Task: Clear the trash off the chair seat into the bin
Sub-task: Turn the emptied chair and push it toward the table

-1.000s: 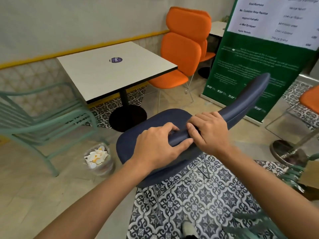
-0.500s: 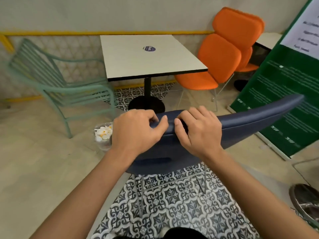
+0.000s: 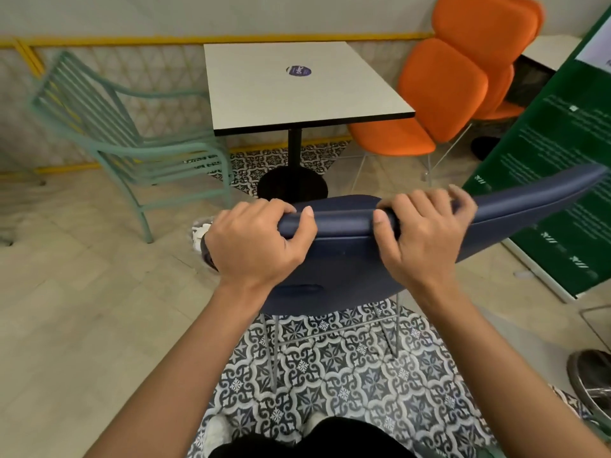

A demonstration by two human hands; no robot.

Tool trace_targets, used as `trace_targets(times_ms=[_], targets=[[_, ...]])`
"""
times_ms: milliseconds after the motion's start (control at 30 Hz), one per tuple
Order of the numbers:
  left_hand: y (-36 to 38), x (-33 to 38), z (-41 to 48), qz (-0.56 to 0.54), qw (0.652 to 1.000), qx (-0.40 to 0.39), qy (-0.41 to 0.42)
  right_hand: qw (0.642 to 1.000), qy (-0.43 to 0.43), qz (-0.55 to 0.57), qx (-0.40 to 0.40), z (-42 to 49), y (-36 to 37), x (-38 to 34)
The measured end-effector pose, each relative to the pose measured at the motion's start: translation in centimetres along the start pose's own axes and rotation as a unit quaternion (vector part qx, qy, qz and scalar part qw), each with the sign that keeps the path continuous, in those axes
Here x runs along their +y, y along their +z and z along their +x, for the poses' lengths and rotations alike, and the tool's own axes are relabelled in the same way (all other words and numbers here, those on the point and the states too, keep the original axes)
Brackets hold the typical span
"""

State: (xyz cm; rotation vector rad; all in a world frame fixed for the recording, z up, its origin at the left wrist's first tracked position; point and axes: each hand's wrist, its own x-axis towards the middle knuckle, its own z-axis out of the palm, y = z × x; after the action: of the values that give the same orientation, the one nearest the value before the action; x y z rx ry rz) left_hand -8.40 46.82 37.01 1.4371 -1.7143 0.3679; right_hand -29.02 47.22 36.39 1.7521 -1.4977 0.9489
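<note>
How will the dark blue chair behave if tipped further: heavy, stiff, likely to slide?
Probably light: the dark blue chair has thin metal legs. Its shell looks stiff where the left hand and right hand grip it. Legs may slide on tile.

Two hands, one navy chair, one green chair, seemingly two orange chairs, one table, one bin.
</note>
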Motion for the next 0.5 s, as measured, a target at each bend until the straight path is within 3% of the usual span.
trace_targets(times_ms=[200, 500], targets=[[1.5, -0.3, 0.2, -0.008, 0.993, 0.115, 0.026, 0.996, -0.003, 0.013, 0.086, -0.2, 1.8, 2.7], [2.8, 0.0, 0.8, 0.01, 0.985, 0.167, 0.05, 0.992, -0.014, 0.035, 0.119, 0.3, 3.2, 3.9]])
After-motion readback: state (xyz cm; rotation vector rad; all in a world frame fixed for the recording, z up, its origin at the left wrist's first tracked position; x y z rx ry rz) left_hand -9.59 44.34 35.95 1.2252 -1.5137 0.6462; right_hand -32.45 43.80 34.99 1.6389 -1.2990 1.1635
